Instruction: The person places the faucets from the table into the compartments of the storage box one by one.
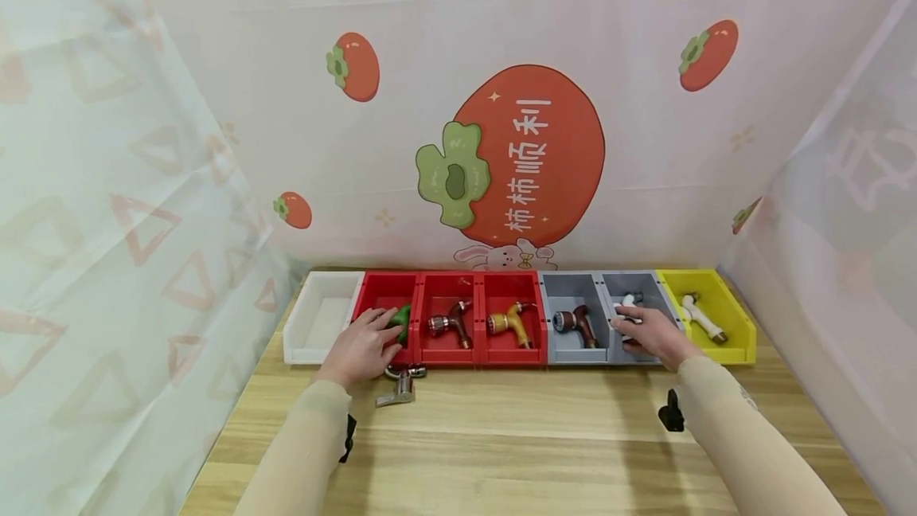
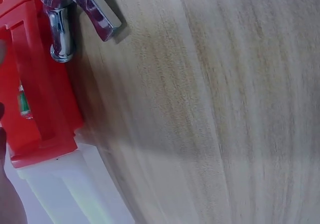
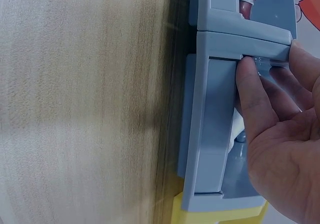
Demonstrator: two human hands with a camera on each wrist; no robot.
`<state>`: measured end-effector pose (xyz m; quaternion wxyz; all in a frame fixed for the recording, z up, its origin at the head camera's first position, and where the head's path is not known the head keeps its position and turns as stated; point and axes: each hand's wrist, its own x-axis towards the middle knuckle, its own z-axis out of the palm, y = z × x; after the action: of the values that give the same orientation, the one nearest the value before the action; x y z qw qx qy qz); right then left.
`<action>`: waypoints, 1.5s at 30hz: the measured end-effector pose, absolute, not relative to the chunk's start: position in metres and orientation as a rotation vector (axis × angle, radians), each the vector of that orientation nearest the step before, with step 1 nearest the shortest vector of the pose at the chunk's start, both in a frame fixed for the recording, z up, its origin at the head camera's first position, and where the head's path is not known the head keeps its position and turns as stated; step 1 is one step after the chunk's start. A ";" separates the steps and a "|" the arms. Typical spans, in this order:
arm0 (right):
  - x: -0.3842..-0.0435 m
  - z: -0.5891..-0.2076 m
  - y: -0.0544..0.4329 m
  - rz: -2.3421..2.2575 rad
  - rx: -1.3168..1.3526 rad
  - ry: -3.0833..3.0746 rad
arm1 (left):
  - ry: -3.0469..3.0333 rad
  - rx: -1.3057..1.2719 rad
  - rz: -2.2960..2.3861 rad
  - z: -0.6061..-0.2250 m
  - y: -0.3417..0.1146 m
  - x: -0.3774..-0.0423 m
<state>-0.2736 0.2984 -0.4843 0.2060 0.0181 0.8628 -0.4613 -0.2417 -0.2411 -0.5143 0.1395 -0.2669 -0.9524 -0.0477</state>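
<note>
In the head view, my left hand point(image 1: 363, 343) reaches over the leftmost red bin point(image 1: 364, 287), its fingertips at a green faucet point(image 1: 403, 323). Whether they grip it is hidden; the left wrist view catches only slivers of fingers and a green part point(image 2: 23, 103) inside the bin. My right hand point(image 1: 648, 331) is at the right grey bin point(image 1: 640, 283), above a white faucet point(image 1: 630, 299). From the right wrist, its thumb and a finger touch the bin's walls, with nothing pinched between them; the white faucet point(image 3: 237, 130) lies partly behind the hand.
A chrome faucet point(image 1: 403, 385) lies on the wooden table before the red bins. Other bins hold dark brown point(image 1: 453, 323), yellow point(image 1: 512, 323), reddish-brown point(image 1: 577, 325) and white point(image 1: 702, 315) faucets. A white bin point(image 1: 322, 317) stands at the row's left end, a yellow bin point(image 1: 734, 323) at its right.
</note>
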 end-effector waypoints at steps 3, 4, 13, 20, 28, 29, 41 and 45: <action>-0.274 -0.485 0.300 -1.289 0.042 2.402 | -2.752 -0.765 -0.154 -0.512 -0.241 -0.238; -0.274 -0.485 0.300 -1.289 0.040 2.402 | -2.757 -0.763 -0.155 -0.511 -0.241 -0.236; -0.274 -0.487 0.301 -1.298 0.002 2.397 | -2.783 -0.775 -0.155 -0.512 -0.238 -0.210; -0.273 -0.486 0.300 -1.281 0.037 2.400 | -2.698 -0.870 -0.151 -0.522 -0.238 -0.190; -0.274 -0.488 0.300 -1.279 0.045 2.398 | -2.644 -0.981 -0.194 -0.539 -0.232 -0.168; -0.274 -0.488 0.300 -1.280 0.044 2.398 | -2.668 -0.988 -0.208 -0.540 -0.231 -0.165; -0.273 -0.487 0.299 -1.262 0.049 2.410 | -2.681 -1.060 -0.213 -0.544 -0.228 -0.143; -0.272 -0.487 0.298 -1.270 0.036 2.404 | -2.574 -1.133 -0.214 -0.547 -0.229 -0.139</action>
<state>-0.2719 0.2984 -0.4866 0.2097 0.0130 0.8645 -0.4566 -0.1394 -0.2288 -0.5474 0.1597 -0.3966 -0.9009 -0.0750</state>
